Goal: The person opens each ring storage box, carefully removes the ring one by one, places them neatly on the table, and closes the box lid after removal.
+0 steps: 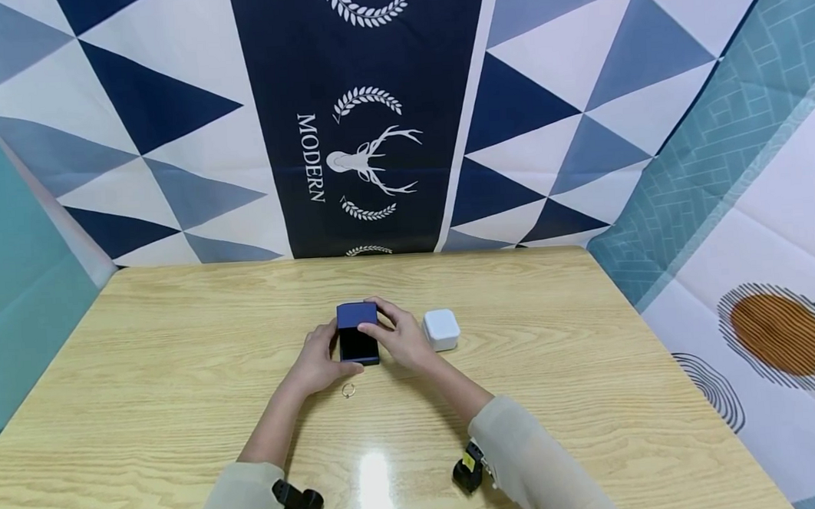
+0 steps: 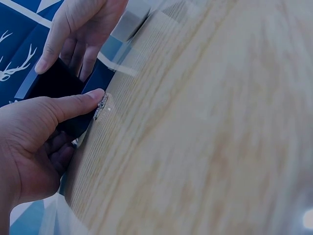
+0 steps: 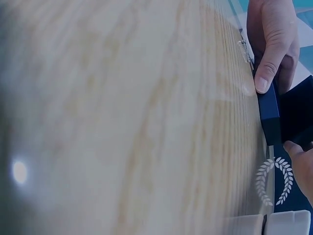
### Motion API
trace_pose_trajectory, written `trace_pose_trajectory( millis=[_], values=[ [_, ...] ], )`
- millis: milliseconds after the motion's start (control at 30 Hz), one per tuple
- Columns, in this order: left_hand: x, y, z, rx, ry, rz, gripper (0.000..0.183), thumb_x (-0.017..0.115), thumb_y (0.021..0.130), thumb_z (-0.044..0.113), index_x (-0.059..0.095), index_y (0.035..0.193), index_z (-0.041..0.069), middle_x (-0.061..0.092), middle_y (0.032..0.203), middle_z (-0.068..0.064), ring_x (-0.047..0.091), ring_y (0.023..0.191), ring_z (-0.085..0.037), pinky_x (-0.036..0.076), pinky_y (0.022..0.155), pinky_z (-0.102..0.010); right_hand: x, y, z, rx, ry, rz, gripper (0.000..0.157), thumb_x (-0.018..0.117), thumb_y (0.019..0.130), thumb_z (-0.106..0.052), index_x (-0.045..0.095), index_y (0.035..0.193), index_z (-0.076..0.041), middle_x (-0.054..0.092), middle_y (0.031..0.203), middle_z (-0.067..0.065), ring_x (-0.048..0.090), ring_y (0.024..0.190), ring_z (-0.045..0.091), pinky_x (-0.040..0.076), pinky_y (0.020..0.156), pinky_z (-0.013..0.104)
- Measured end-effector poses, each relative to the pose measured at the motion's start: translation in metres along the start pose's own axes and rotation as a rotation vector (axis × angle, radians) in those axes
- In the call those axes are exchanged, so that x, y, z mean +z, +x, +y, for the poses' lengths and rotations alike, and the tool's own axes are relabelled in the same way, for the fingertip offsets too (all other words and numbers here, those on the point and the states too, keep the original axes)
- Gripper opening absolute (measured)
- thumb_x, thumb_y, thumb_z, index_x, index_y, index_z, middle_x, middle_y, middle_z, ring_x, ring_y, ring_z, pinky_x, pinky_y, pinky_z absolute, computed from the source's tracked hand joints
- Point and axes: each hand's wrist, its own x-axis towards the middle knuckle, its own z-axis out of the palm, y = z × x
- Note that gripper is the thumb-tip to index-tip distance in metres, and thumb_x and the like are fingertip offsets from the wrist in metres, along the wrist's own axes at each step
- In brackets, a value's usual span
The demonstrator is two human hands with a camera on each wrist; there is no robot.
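A small navy ring box (image 1: 357, 315) stands on the table with its lid raised and a black interior showing. My left hand (image 1: 318, 361) grips its base from the left, the thumb lying along the front edge. From the right, my right hand (image 1: 405, 338) pinches the raised lid, thumb on the inner side and fingers behind. Just in front of the box lies a ring (image 2: 100, 105) set with small sparkling stones, touched by neither hand as far as the head view shows.
A white rounded cube-shaped case (image 1: 442, 329) sits right of my right hand. The wooden table (image 1: 178, 359) ends at a patterned cloth backdrop (image 1: 366, 134). Black wrist cameras (image 1: 303, 504) are strapped at both sleeves.
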Motion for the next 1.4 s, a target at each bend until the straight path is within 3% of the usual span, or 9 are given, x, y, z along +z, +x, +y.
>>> trace_pose_trajectory(
  millis=[1300, 1400],
  values=[
    [0.0, 0.0, 0.001, -0.008, -0.013, -0.005, 0.094, 0.079, 0.074, 0.022, 0.024, 0.146, -0.002, 0.04, 0.14, -0.023, 0.035, 0.126, -0.037, 0.033, 0.105, -0.054, 0.0, -0.004, 0.0, 0.003, -0.003, 0.0, 0.051, 0.062, 0.088, -0.007, 0.046, 0.136, -0.002, 0.032, 0.15, 0.019, 0.034, 0.136, 0.031, 0.041, 0.103, 0.035],
    [0.0, 0.0, 0.001, -0.009, -0.015, -0.003, 0.094, 0.08, 0.074, 0.022, 0.025, 0.146, -0.002, 0.041, 0.139, -0.023, 0.036, 0.125, -0.037, 0.033, 0.105, -0.054, 0.001, 0.001, 0.013, -0.008, 0.001, 0.016, 0.05, 0.064, 0.086, -0.01, 0.049, 0.134, -0.007, 0.032, 0.15, 0.016, 0.037, 0.135, 0.03, 0.043, 0.101, 0.034]
  ],
)
